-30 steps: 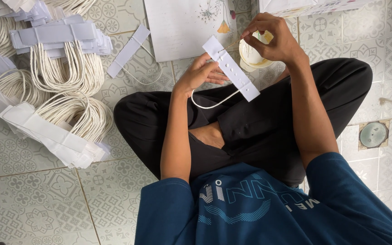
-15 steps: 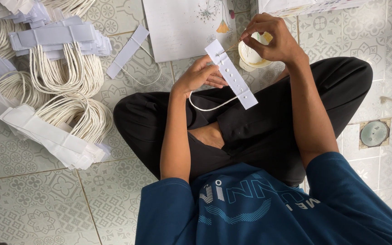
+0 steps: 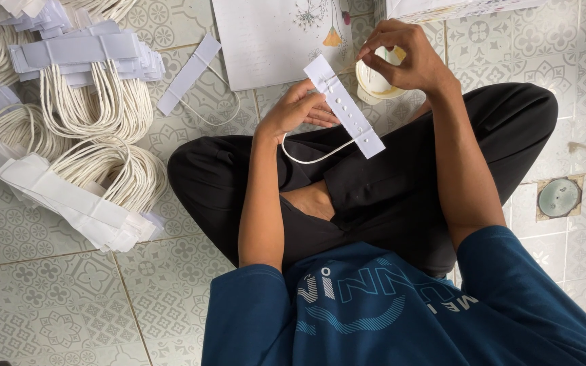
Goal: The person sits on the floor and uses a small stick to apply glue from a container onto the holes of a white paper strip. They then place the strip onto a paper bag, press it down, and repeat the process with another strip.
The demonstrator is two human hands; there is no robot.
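I sit cross-legged on a patterned tile floor. My left hand (image 3: 298, 108) holds a white card strip (image 3: 344, 107) that carries a row of small glue dots and a cream cord loop (image 3: 313, 157) hanging below it. My right hand (image 3: 408, 57) hovers over the strip's upper end, fingertips pinched together near a small round glue pot (image 3: 376, 83) on the floor. Whether the fingers hold anything is hard to tell.
Stacks of finished white strips with cord handles (image 3: 79, 102) lie on the floor at left. One loose strip (image 3: 189, 73) lies near a white flower-printed paper sheet (image 3: 276, 37). A round floor drain (image 3: 559, 197) is at right.
The card strip has tilted slightly and shifted a little lower right. My right hand has stayed pinched near its upper end by the glue pot.
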